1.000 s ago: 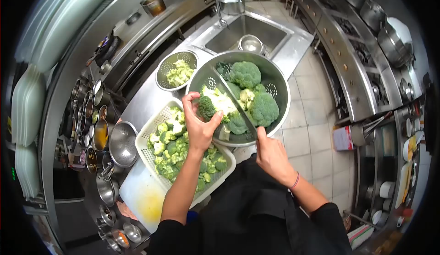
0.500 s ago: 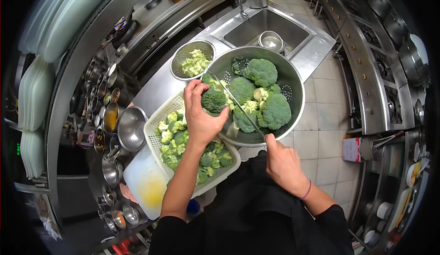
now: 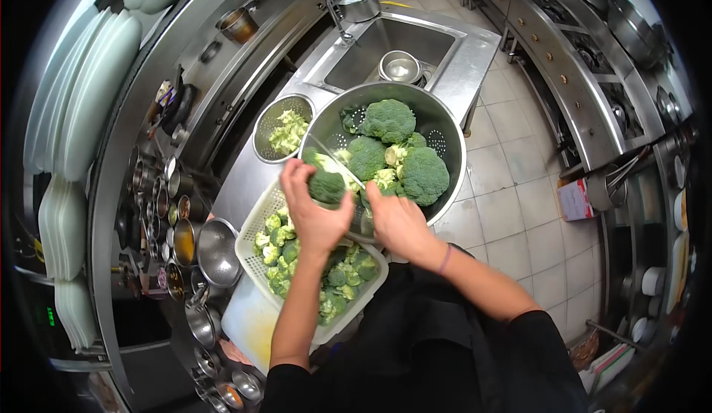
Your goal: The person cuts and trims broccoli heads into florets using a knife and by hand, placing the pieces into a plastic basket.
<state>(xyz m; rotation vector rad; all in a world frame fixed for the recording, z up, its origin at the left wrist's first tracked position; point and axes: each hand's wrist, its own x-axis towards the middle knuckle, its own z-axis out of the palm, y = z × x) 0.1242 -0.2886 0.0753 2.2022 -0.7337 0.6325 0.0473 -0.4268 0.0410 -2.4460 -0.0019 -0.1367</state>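
Observation:
My left hand (image 3: 317, 211) is curled around a broccoli head (image 3: 326, 187), fingers on its far side and thumb on the near side. In my right hand (image 3: 400, 224) is the handle of a knife (image 3: 337, 162), its blade slanting against the broccoli's pale stem side. Both hands are over the near left rim of a large metal colander (image 3: 439, 135), which holds several whole broccoli heads (image 3: 425, 175). Under my left forearm a white plastic basket (image 3: 248, 244) holds cut broccoli florets (image 3: 348, 276). Pale green stem trimmings (image 3: 289, 132) lie in a smaller colander (image 3: 265, 127).
Beyond the large colander is a steel sink (image 3: 356, 60) with a tap (image 3: 337, 16) and metal bowls (image 3: 400, 68). A stained cutting board (image 3: 248, 324) lies partly under the basket. Another steel colander (image 3: 219, 253) and several small pots stand left. Stoves (image 3: 567, 64) line the right.
The knife has slid up and left along the broccoli, bringing my right hand close to my left. My left hand still holds the broccoli head. The whole view has shifted somewhat.

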